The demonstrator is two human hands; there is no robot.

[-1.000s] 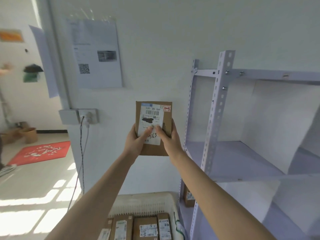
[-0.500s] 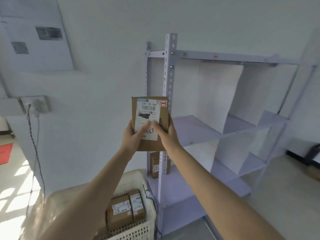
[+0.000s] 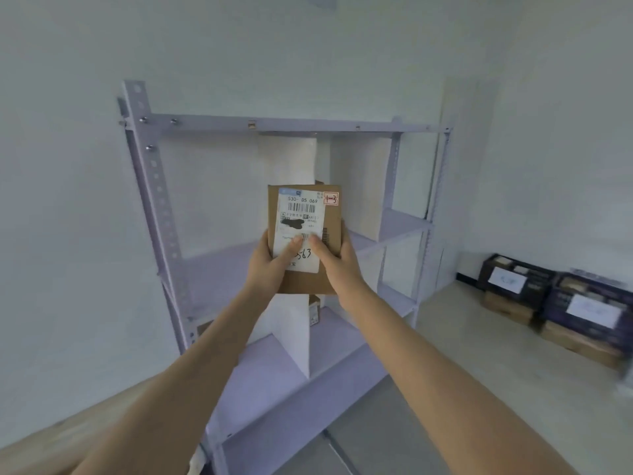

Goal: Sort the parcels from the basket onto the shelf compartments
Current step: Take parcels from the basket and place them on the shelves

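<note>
The pale lilac metal shelf unit with white divider panels (image 3: 154,186) stands straight ahead. In front of its middle tier, a flat brown cardboard parcel with a white shipping label (image 3: 305,217) is held upright, label facing the camera. The left hand (image 3: 267,265) and right hand (image 3: 337,269) grip its lower half, thumbs pressed on the label, the other fingers hidden behind. This looks like the label-reading step. The small red-bordered sticker (image 3: 331,199) reads 1-3, so the next move probably calls for finding that compartment.

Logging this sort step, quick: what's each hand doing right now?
Left hand: holding the parcel at its lower left, thumb on the label.
Right hand: holding the same parcel at its lower right.
</note>
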